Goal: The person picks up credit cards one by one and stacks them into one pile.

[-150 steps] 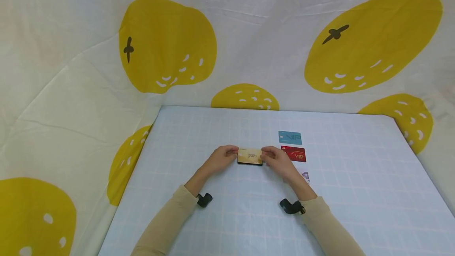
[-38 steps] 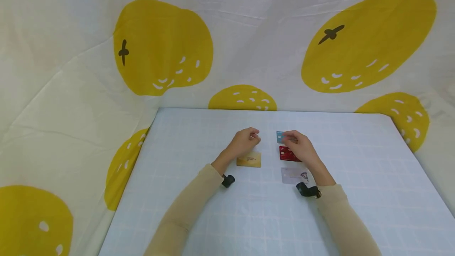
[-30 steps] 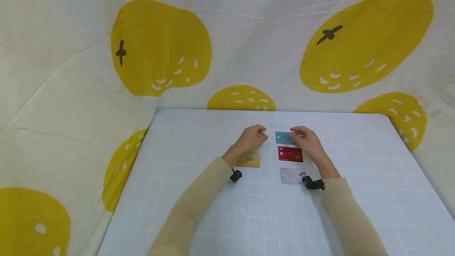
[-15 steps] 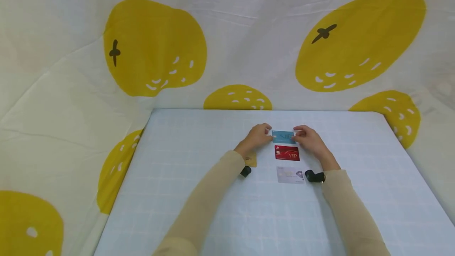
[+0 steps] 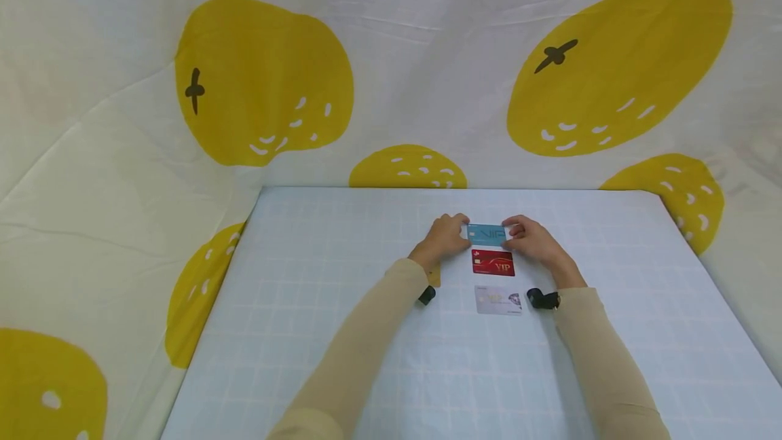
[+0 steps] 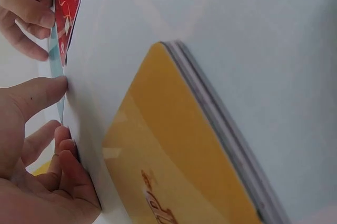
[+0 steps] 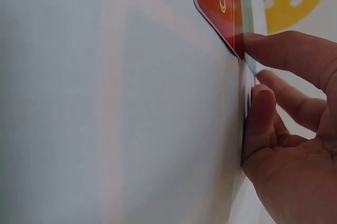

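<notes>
A teal VIP card [image 5: 487, 235] lies at the far end of a column of cards. My left hand [image 5: 446, 236] pinches its left end, with thumb and forefinger at the corners. My right hand [image 5: 533, 243] grips the right end the same way, as the right wrist view shows with the thumb [image 7: 279, 50] at one edge. Just nearer lies a red VIP card [image 5: 493, 263], and nearer still a pale silver card [image 5: 498, 300]. Beside the left wrist, a small stack of cards with a gold card [image 6: 158, 145] on top is partly hidden by that arm in the head view.
The table [image 5: 305, 331] has a pale blue checked cover. Behind and beside it hangs a white cloth [image 5: 421, 87] with large yellow fruit prints. A small black camera is worn on each wrist, the right one [image 5: 542, 299] close to the silver card.
Both hands have left the gold card's stack and moved to the teal card. The left hand came in from the left. The teal card has shifted slightly relative to the red one.
</notes>
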`<move>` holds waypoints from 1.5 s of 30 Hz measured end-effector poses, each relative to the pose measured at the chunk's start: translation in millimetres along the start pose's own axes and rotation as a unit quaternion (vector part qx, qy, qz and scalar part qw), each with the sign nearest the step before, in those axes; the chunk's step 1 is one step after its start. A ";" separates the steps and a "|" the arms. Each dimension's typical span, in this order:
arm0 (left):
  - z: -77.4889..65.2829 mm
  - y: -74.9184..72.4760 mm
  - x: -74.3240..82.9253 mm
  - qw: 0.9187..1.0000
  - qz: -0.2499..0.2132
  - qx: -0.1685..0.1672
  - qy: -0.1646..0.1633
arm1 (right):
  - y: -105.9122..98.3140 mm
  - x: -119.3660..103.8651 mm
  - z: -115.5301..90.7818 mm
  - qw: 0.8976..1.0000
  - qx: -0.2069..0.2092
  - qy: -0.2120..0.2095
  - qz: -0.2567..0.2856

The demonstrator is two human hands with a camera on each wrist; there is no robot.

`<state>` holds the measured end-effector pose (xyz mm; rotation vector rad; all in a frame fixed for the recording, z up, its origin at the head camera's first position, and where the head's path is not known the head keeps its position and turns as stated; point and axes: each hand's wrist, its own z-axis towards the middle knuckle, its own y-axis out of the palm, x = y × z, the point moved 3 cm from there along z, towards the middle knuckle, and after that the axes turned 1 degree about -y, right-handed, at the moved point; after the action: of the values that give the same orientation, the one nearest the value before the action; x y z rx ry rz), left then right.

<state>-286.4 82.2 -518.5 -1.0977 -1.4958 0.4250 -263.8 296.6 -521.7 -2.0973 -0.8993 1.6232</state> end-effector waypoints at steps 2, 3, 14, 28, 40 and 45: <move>-1.0 -1.0 0.9 1.000 0.002 0.002 0.000 | 0.6 -0.3 0.6 1.000 0.000 0.000 -0.002; -1.7 -1.4 1.2 1.000 0.002 0.003 0.000 | 0.9 -0.5 0.6 1.000 0.000 -0.003 -0.003; -3.4 -1.1 0.4 1.000 0.007 0.008 0.005 | 2.2 -1.5 -1.5 1.000 0.003 -0.016 0.001; -4.8 5.1 8.4 1.000 -0.014 0.025 -0.012 | 5.5 0.2 -5.1 1.000 0.021 0.011 0.020; -5.3 6.0 9.8 0.998 -0.035 0.031 -0.039 | 8.3 -0.5 -2.1 0.998 0.051 0.006 0.022; -5.4 4.8 5.9 0.996 -0.083 0.036 -0.024 | 8.0 -1.4 -3.4 0.998 0.064 0.001 0.018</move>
<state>-278.8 87.6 -517.4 -0.9040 -1.5897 0.3880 -258.6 290.2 -524.6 -2.0384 -0.7411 1.6497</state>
